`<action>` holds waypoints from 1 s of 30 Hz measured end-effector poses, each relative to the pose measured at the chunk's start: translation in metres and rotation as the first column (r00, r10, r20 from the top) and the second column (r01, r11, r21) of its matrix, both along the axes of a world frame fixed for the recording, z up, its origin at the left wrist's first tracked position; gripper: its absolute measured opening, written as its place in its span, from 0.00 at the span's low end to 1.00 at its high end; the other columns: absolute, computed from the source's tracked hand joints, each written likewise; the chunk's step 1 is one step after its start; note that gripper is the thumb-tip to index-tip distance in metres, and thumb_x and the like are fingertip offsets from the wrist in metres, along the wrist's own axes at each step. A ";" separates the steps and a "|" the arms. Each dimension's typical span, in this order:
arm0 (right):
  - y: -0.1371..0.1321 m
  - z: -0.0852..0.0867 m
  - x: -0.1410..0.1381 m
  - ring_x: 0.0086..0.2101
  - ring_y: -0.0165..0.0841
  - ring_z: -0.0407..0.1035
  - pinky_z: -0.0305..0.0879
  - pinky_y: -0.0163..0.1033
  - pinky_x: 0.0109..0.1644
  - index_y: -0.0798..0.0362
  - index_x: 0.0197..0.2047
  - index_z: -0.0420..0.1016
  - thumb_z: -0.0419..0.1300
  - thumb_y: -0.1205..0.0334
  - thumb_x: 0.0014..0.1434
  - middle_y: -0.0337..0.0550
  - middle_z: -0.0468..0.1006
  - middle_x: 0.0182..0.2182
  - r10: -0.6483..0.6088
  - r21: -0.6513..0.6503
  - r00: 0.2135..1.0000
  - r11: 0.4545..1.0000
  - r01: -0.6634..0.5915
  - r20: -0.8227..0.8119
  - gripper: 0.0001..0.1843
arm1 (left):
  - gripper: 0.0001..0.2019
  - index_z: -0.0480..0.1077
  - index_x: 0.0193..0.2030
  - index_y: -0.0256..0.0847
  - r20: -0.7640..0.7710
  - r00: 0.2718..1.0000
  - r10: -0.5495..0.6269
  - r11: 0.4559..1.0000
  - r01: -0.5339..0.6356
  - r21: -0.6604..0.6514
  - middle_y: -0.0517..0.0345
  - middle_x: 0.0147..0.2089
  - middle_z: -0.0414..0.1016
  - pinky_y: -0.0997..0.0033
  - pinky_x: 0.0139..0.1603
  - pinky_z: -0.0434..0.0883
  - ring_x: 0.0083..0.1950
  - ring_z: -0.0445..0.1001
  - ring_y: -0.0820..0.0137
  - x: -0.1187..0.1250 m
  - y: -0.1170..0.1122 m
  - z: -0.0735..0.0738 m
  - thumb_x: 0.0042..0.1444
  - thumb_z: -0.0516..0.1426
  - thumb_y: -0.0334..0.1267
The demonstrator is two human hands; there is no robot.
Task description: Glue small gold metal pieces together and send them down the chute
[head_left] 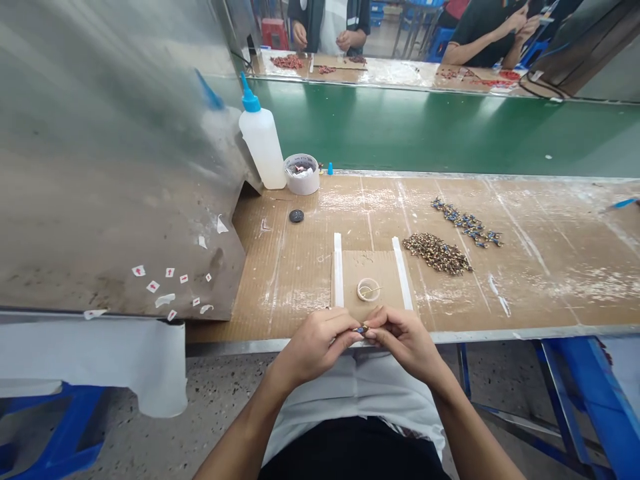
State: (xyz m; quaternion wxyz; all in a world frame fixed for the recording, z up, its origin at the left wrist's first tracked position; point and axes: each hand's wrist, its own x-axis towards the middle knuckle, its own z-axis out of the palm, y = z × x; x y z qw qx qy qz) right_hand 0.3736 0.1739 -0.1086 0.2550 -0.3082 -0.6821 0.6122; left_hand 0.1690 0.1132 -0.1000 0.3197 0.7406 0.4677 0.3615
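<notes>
My left hand (317, 341) and my right hand (406, 341) meet at the table's front edge, both closed in a pinch. Between their fingertips is a small blue and gold-coloured piece (361, 329), partly covered by the fingers. Just beyond it, a small round cup (379, 287) with a thin stick in it stands on a cardboard pad (354, 268) with white tape down both sides. To the right lies a heap of tiny gold and dark parts (436, 253). Behind that heap stretches a loose row of blue and gold pieces (467, 224).
A white bottle with a blue nozzle (263, 143), a tape roll (303, 185) holding scraps, a blue cap (330, 169) and a dark disc (297, 216) stand left. A metal panel (100, 167) borders that side. Beyond a green belt (400, 127), two people work with red parts.
</notes>
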 end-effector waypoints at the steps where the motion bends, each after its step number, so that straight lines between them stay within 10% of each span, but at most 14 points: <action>1: 0.000 -0.001 0.000 0.29 0.31 0.69 0.66 0.34 0.33 0.54 0.37 0.74 0.61 0.59 0.64 0.43 0.75 0.32 -0.012 -0.026 1.000 1.000 0.012 -0.011 0.07 | 0.07 0.72 0.39 0.37 0.016 1.000 0.002 0.999 -0.001 -0.039 0.59 0.32 0.70 0.74 0.37 0.62 0.34 0.67 0.72 -0.001 0.000 0.002 0.65 0.54 0.34; 14: -0.001 0.001 -0.004 0.26 0.29 0.70 0.68 0.31 0.30 0.56 0.36 0.73 0.67 0.56 0.59 0.42 0.76 0.27 -0.136 -0.238 0.971 0.967 0.087 -0.196 0.12 | 0.12 0.75 0.40 0.40 0.070 0.984 0.162 0.973 -0.147 -0.180 0.57 0.32 0.72 0.73 0.33 0.62 0.32 0.68 0.71 -0.011 0.000 -0.003 0.65 0.53 0.43; 18: 0.027 0.009 0.029 0.29 0.32 0.72 0.70 0.35 0.34 0.55 0.35 0.74 0.66 0.54 0.59 0.45 0.78 0.30 -0.319 -0.027 0.936 0.948 0.318 -0.149 0.13 | 0.12 0.74 0.39 0.40 0.103 0.975 0.196 0.970 -0.178 -0.165 0.57 0.34 0.73 0.74 0.35 0.65 0.34 0.71 0.70 -0.018 0.002 -0.012 0.65 0.52 0.43; 24: 0.131 0.012 0.119 0.34 0.40 0.72 0.68 0.42 0.40 0.58 0.37 0.75 0.62 0.42 0.56 0.51 0.78 0.33 -0.795 0.458 0.607 0.536 0.709 -0.011 0.23 | 0.13 0.73 0.39 0.41 0.086 0.978 0.189 0.975 -0.176 -0.139 0.58 0.32 0.72 0.75 0.34 0.65 0.33 0.71 0.70 -0.020 0.003 -0.018 0.66 0.51 0.44; 30: 0.184 0.000 0.139 0.30 0.39 0.69 0.64 0.41 0.37 0.57 0.33 0.77 0.62 0.43 0.51 0.50 0.78 0.30 -0.837 0.591 0.544 0.468 0.657 0.058 0.23 | 0.14 0.74 0.38 0.41 0.085 0.973 0.216 0.969 -0.202 -0.143 0.58 0.32 0.72 0.76 0.35 0.66 0.32 0.71 0.70 -0.020 0.002 -0.021 0.66 0.51 0.45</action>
